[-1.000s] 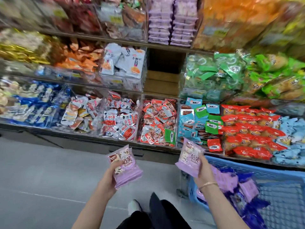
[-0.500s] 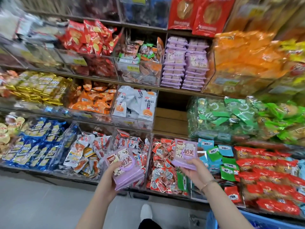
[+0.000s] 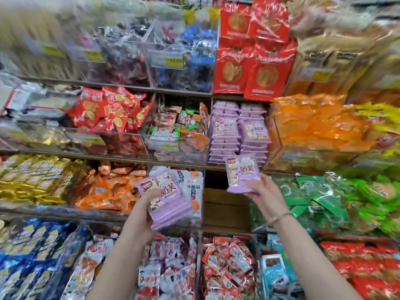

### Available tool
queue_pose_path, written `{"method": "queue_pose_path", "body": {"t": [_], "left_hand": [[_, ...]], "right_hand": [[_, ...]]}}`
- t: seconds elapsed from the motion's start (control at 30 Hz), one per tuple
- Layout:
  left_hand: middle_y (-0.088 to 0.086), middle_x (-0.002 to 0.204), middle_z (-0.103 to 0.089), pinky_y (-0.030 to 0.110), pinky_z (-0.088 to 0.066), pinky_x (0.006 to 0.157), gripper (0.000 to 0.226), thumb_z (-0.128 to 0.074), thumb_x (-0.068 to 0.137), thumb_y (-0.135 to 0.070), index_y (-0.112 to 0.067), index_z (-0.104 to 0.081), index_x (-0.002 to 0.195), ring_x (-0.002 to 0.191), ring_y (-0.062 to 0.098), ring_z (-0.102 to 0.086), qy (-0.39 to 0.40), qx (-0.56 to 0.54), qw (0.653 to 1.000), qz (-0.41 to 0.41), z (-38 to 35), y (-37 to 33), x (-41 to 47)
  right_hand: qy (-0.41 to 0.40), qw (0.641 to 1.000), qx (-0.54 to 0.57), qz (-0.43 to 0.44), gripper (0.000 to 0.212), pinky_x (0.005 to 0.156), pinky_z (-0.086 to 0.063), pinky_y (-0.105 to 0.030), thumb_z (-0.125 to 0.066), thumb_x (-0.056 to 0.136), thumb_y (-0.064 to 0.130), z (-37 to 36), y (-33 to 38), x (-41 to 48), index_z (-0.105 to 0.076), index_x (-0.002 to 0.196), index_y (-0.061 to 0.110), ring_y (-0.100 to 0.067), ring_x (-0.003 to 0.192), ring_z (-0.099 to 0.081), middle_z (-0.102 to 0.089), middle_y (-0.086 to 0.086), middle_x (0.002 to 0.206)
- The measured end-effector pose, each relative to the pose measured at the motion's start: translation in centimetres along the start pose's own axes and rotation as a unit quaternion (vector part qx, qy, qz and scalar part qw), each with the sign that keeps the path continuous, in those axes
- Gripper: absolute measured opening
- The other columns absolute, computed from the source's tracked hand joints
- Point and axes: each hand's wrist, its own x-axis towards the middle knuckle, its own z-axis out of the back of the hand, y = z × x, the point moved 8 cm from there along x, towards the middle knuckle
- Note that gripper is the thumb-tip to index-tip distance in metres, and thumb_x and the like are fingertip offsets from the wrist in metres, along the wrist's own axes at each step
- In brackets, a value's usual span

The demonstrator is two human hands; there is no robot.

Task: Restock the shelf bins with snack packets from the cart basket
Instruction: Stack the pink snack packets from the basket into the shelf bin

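Note:
My left hand (image 3: 142,210) grips a stack of purple snack packets (image 3: 171,204) in front of the middle shelf. My right hand (image 3: 263,192) holds another small stack of the same purple packets (image 3: 242,175), raised just below the shelf bin (image 3: 239,135) where two tall piles of matching purple packets stand. The held packets are a little below and in front of that bin. The cart basket is out of view.
Clear bins of snacks fill every shelf: red and mixed packets (image 3: 179,131) left of the purple bin, orange bags (image 3: 320,126) to its right, green packets (image 3: 324,200) and white packets (image 3: 194,185) on the shelf below. An open wooden gap (image 3: 225,204) lies between my hands.
Both hands have risen with their purple packets toward the purple bin. My view has tilted up, so the cart basket and floor have dropped out of sight.

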Motion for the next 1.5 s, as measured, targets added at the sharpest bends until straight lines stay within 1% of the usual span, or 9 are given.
{"method": "queue_pose_path", "body": {"t": [0.37,0.47,0.67,0.83,0.97,1.07,1.2,1.33,1.5], "left_hand": [[0.007,0.097,-0.073,0.030,-0.056,0.055,0.041,-0.066,0.067,-0.019,-0.015,-0.065,0.108,0.074,0.025,-0.072,0.073,0.011,0.997,0.022,-3.1,-3.5,5.6],[0.008,0.099,-0.072,0.030,-0.056,0.056,0.045,-0.066,0.068,-0.019,-0.016,-0.063,0.113,0.074,0.026,-0.071,0.070,0.015,0.997,0.033,-3.3,-3.6,6.7],[0.008,0.103,-0.072,0.033,-0.058,0.060,0.041,-0.066,0.069,-0.019,-0.017,-0.065,0.109,0.081,0.027,-0.071,0.067,0.001,0.996,0.051,-3.6,-2.2,7.7],[0.007,0.101,-0.071,0.032,-0.057,0.055,0.040,-0.063,0.070,-0.019,-0.015,-0.064,0.110,0.077,0.024,-0.070,0.067,0.006,0.996,0.054,-5.9,-0.5,7.5],[0.007,0.094,-0.072,0.032,-0.057,0.055,0.039,-0.065,0.069,-0.019,-0.014,-0.064,0.107,0.074,0.023,-0.071,0.068,0.008,0.997,0.042,-7.4,0.8,7.3],[0.009,0.095,-0.073,0.033,-0.057,0.056,0.044,-0.071,0.067,-0.015,-0.010,-0.065,0.110,0.076,0.024,-0.072,0.074,0.007,0.996,0.045,-8.4,1.9,7.1],[0.012,0.092,-0.074,0.032,-0.058,0.059,0.026,-0.066,0.065,-0.022,-0.012,-0.077,0.086,0.076,0.025,-0.072,0.073,0.031,0.995,0.058,-9.6,3.5,7.5],[0.017,0.105,-0.072,0.032,-0.059,0.068,0.035,-0.063,0.073,-0.029,-0.009,-0.073,0.100,0.089,0.028,-0.071,0.078,0.080,0.992,0.065,-11.5,4.5,8.3],[0.004,0.107,-0.073,0.031,-0.058,0.074,0.060,-0.071,0.070,-0.051,-0.019,-0.062,0.120,0.101,0.023,-0.069,0.061,0.136,0.988,0.028,-12.2,4.6,9.1]], "right_hand": [[-0.098,0.983,-0.123,0.095,0.044,0.057,-0.050,-0.013,-0.060,0.089,0.011,-5.2,8.2,11.0,-0.042,0.129,0.018,-0.018,0.099,-0.058,-0.046,-0.011,0.133],[-0.123,0.973,-0.181,0.078,0.048,0.068,-0.054,-0.023,-0.062,0.087,0.015,-5.9,8.6,13.9,-0.042,0.131,0.012,-0.022,0.100,-0.059,-0.050,-0.014,0.132],[-0.099,0.736,-0.654,0.141,0.046,0.096,-0.038,-0.039,-0.053,0.090,0.038,-7.8,10.4,16.3,-0.054,0.117,0.001,-0.032,0.117,-0.044,-0.048,-0.019,0.123],[-0.068,0.698,-0.705,0.099,0.057,0.103,-0.038,-0.043,-0.044,0.093,0.047,-7.4,9.6,16.9,-0.047,0.130,0.004,-0.032,0.124,-0.039,-0.044,-0.017,0.132],[-0.101,0.731,-0.643,0.205,0.060,0.102,-0.036,-0.038,-0.055,0.086,0.048,-7.3,11.4,14.6,-0.045,0.131,0.010,-0.029,0.125,-0.035,-0.040,-0.011,0.133],[-0.097,0.801,-0.508,0.301,0.054,0.094,-0.042,-0.033,-0.059,0.080,0.048,-6.9,11.0,9.7,-0.051,0.123,0.016,-0.018,0.113,-0.044,-0.047,-0.004,0.123],[0.075,0.880,-0.454,0.118,0.049,0.063,-0.034,-0.013,-0.063,0.069,0.063,-6.9,2.7,5.1,-0.051,0.097,0.024,-0.001,0.072,-0.044,-0.051,0.011,0.093],[0.120,0.938,-0.323,-0.031,0.049,0.070,-0.043,-0.025,-0.074,0.073,0.044,-5.3,-1.2,4.4,-0.053,0.100,0.009,-0.012,0.076,-0.049,-0.057,-0.010,0.094],[0.075,0.963,-0.260,-0.006,0.028,0.080,-0.052,-0.036,-0.067,0.083,0.035,-3.6,-0.5,5.1,-0.063,0.092,0.008,-0.025,0.087,-0.065,-0.067,-0.017,0.097]]}}
